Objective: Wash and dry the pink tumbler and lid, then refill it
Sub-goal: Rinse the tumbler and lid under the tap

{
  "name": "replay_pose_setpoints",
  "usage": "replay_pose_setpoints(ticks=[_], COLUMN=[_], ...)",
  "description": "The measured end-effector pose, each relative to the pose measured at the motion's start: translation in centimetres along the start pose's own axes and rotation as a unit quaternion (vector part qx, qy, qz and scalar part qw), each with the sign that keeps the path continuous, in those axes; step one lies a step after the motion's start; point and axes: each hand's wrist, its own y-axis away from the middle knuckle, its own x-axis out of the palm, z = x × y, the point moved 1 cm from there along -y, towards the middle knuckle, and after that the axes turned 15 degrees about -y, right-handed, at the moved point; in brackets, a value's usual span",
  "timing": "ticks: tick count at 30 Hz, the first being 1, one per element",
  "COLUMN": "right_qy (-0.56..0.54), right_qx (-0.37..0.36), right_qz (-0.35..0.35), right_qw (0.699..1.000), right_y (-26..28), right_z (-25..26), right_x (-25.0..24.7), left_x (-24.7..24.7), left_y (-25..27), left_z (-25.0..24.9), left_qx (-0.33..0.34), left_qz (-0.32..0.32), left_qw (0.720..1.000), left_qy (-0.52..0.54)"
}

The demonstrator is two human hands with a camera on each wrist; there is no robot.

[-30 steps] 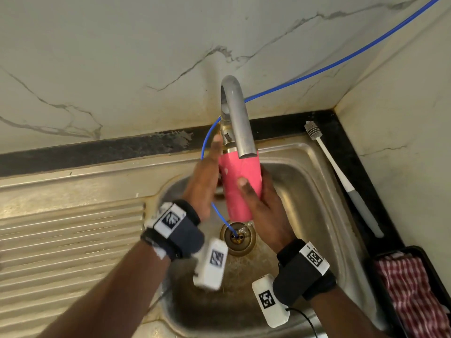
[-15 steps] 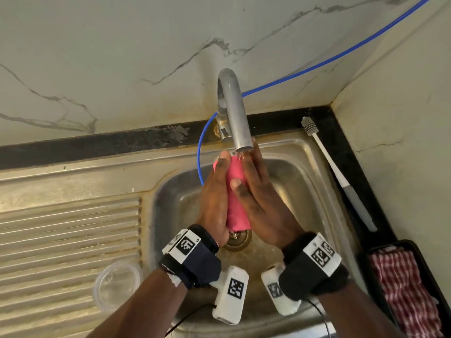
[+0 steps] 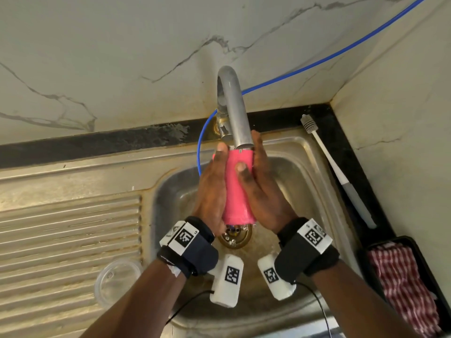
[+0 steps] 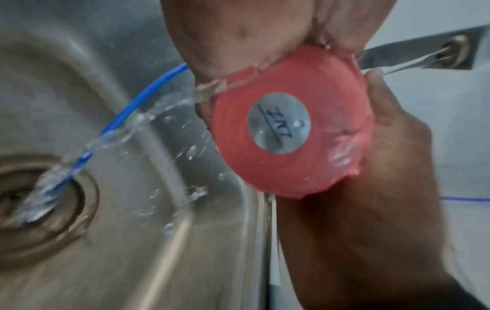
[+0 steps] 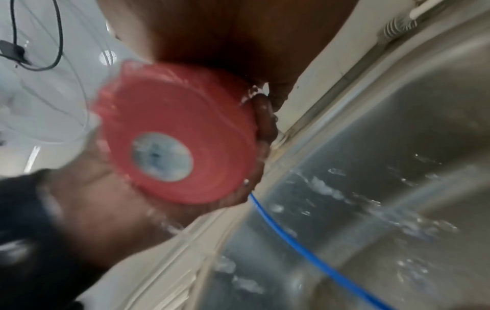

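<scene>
The pink tumbler [image 3: 238,191] stands upright over the sink, its mouth just under the tap spout [image 3: 235,106]. My left hand [image 3: 210,186] presses flat against its left side with straight fingers. My right hand [image 3: 263,191] holds the right side, thumb across the front and fingers behind. Water runs down the tumbler and off its base [image 4: 291,125] toward the drain [image 4: 39,199]. The right wrist view shows the same wet base [image 5: 172,136] between my palms. A clear round lid [image 3: 117,281] lies on the ribbed drainboard at the left.
The steel sink [image 3: 305,179] lies under my hands, with a thin blue hose [image 3: 317,62] running from the wall into the drain. A white bottle brush [image 3: 341,179] lies along the black counter at the right. A black tray [image 3: 429,272] with a red checked cloth [image 3: 402,289] sits at the lower right.
My left hand has come off the tap area and onto the tumbler's left side. The right hand has shifted from a one-handed grip to holding it together with the left.
</scene>
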Motion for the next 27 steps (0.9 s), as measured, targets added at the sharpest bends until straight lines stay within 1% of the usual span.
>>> replay_pose_setpoints(ticks=[3, 5, 7, 9, 13, 16, 20, 22, 24, 26, 27], right_qy=[0.033, 0.018, -0.025, -0.034, 0.042, 0.131, 0.257, 0.287, 0.303, 0.289, 0.270], right_qx=[-0.026, -0.020, -0.008, -0.013, -0.048, -0.072, -0.097, -0.100, -0.105, -0.119, -0.113], right_qz=[0.038, 0.042, 0.012, -0.024, -0.011, -0.027, -0.051, -0.043, -0.045, -0.065, -0.078], right_qw=[0.998, 0.999, 1.000, 0.999, 0.998, 0.988, 0.960, 0.952, 0.946, 0.948, 0.953], right_y=[2.4, 2.5, 1.1, -0.4, -1.4, -1.8, -2.5, -3.0, -3.4, -3.5, -3.4], right_z=[-0.8, -0.8, -0.6, 0.1, 0.6, 0.9, 1.4, 1.7, 2.0, 2.2, 2.1], right_x=[1.4, 1.3, 0.4, -0.9, -1.9, -2.1, -2.5, -2.4, -2.4, -2.1, -1.9], left_x=[-1.0, -1.0, -0.3, 0.3, 0.2, -0.1, -0.5, -0.6, -0.3, -0.1, 0.0], left_y=[-1.1, -1.1, -0.6, 0.2, 0.5, -0.1, -0.2, -0.3, -0.1, 0.0, -0.1], left_z=[-1.3, -1.5, -0.7, 0.1, 0.4, 0.3, 0.2, 0.6, 0.6, 0.6, 0.4], left_qx=[0.008, 0.011, 0.005, -0.006, -0.002, 0.007, 0.029, 0.026, 0.039, 0.057, 0.066], left_qz=[-0.015, -0.020, -0.002, 0.017, 0.038, 0.011, -0.024, -0.034, -0.038, -0.043, -0.053], left_qw=[1.000, 1.000, 1.000, 1.000, 0.999, 0.998, 0.991, 0.989, 0.988, 0.986, 0.985], left_qy=[0.014, 0.004, -0.008, -0.009, -0.014, -0.057, -0.128, -0.141, -0.148, -0.151, -0.149])
